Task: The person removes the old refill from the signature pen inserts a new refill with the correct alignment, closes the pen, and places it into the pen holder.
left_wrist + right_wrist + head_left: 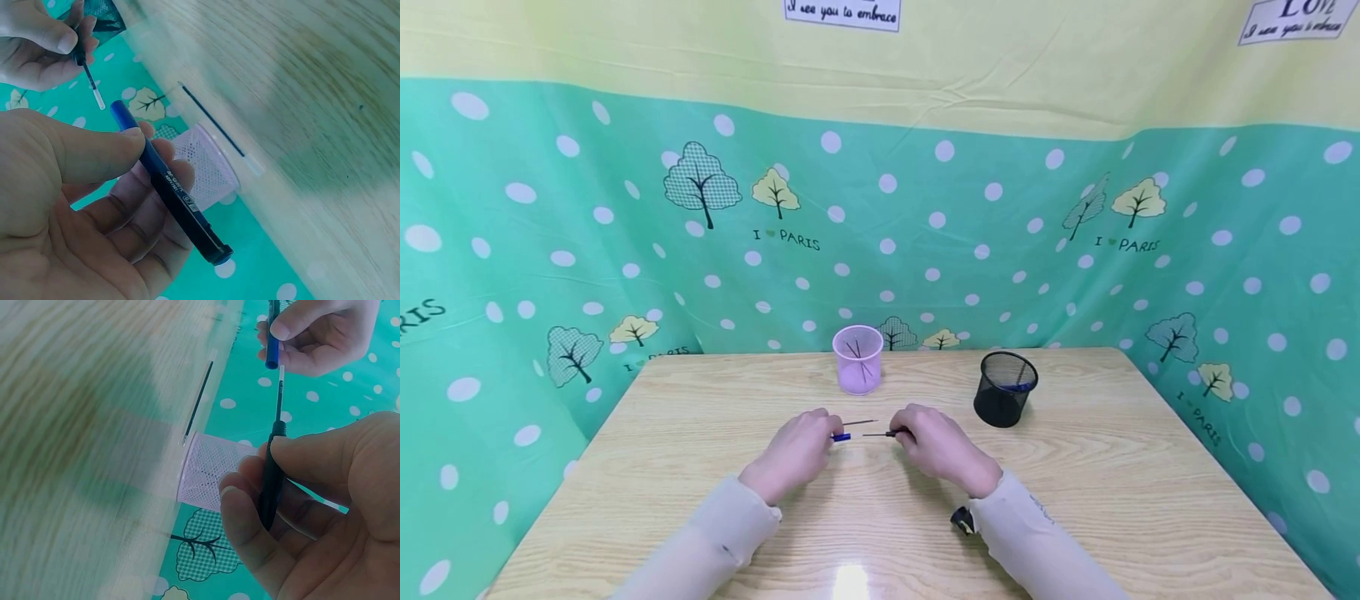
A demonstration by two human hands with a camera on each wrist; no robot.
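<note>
In the left wrist view my left hand [800, 447] pinches a blue-and-black pen barrel [167, 180] between thumb and fingers, its blue end pointing at the other hand. My right hand [942, 446] grips a black pen grip section [272, 478], from which a thin ink refill [280, 400] sticks out toward the blue end. In the right wrist view, the refill tip is right by the barrel's end. A second dark refill [212, 120] lies on the wooden table [865, 517] just beyond both hands.
A lilac mesh pen holder [859, 377] with thin refills inside stands at the back middle. Right of it is a black mesh holder [1000, 404] with something blue in it. A small black object [962, 521] lies beside my right sleeve. Patterned cloth [880, 208] hangs behind the table.
</note>
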